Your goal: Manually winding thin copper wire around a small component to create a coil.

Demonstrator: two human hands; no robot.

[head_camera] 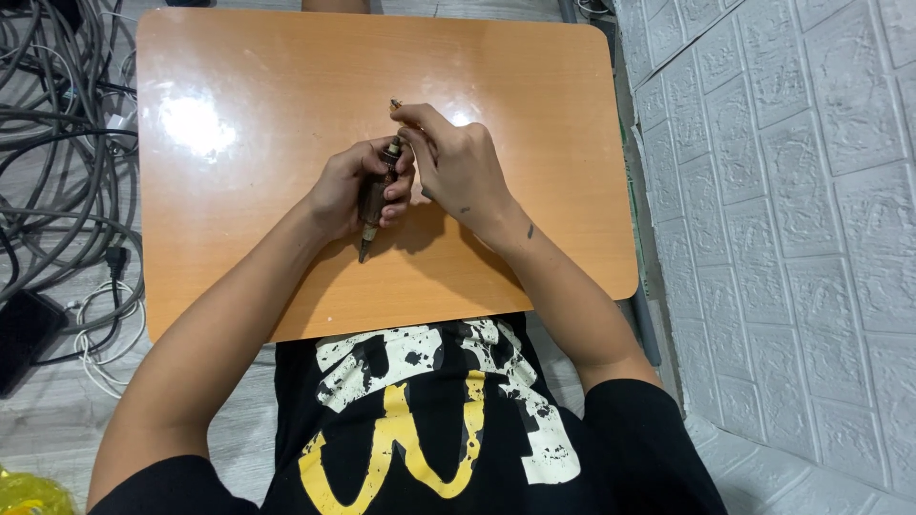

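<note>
1. The left hand (351, 191) is wrapped around a dark, slim tool (374, 195) shaped like a thick pen, its fingers (399, 189) curled shut over the barrel so that only strips of it show between them
2. The tool lies lengthwise away from the person, a little tilted; its pointed lower tip pokes out below the left fingers and hangs just above the tabletop (248, 86), where it casts a shadow
3. The right hand (460, 162) sits just to the right of the left fingers and touches them; its fingers (412, 116) are pinched tight on the tool's upper end, where a small metal tip sticks out just beyond them
4. Whether the upper piece is joined to the barrel or loose cannot be told, since the fingers cover the joint
5. Both hands hover over the middle of the orange tabletop, which shines with bright glare well to the left of the fingers
6. Far left of the left fingers, grey cables (57, 143) lie tangled on the floor, with a white cable coil (95, 334) and a flat black device (24, 336) nearer the person
7. Well to the right of the right fingers stands a white brick-pattern wall (792, 191)
</note>
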